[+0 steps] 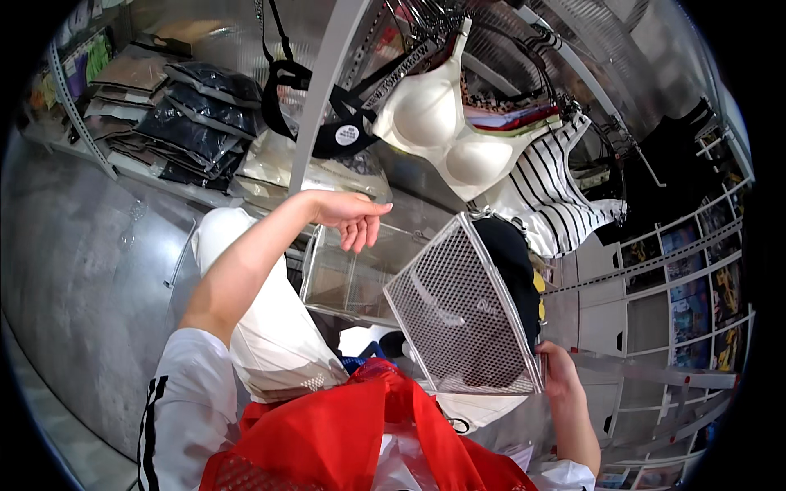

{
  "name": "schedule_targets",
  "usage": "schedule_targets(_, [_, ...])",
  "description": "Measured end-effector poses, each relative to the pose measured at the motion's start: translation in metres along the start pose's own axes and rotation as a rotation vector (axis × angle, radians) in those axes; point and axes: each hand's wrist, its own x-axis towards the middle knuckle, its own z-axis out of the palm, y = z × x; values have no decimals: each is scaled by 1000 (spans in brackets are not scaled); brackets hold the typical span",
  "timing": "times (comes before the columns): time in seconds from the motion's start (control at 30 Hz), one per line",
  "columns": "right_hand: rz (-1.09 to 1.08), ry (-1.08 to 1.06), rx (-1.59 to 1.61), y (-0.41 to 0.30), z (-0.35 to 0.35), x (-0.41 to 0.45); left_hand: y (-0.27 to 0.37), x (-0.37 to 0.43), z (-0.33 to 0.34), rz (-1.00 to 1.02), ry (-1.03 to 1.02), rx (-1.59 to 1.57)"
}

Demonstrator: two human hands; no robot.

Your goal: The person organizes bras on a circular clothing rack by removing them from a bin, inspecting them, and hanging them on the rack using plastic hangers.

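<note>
My right hand (557, 371) grips the lower right edge of a white metal mesh basket (454, 313), which is tilted on its side above my lap. Black cloth (513, 264) shows along the basket's open side; the rest of its contents is hidden. Nothing is in my left hand (353, 218); its thumb points right and its fingers hang loosely bent and apart from the thumb. It hovers over a clear bin (344, 282) low on the shelving. A cream bra (445, 123) hangs just above the basket, beside a black bra (341, 135) with a round sticker.
A white rack post (325, 92) rises near my left hand. Bagged dark garments (196, 123) are stacked on the shelf to the left. A striped top (546, 190) hangs to the right of the cream bra. White wire racks (684, 307) stand along the right side.
</note>
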Motion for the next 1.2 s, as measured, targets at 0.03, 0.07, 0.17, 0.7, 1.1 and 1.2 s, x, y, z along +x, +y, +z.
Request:
schedule_targets(0.03, [-1,-28,11,1,13,7,0,-4,-1,34,-30,-67])
schedule_targets(0.07, [-50,-1,26,8,22,18,3,-9,1,66,-62,-129])
schedule_targets(0.17, [8,68,208,25,45,59,-1,-15,3,228,-131,-224])
schedule_targets(0.7, [168,89,507,162,156,170,-33,-15,49,8,626,-31])
schedule_targets(1.1, [168,-19,407,161,170,156,-55,9,43,122,1001,368])
schedule_targets(1.2, [434,-368,112,137,127,158,-43,4,46,152,969,333])
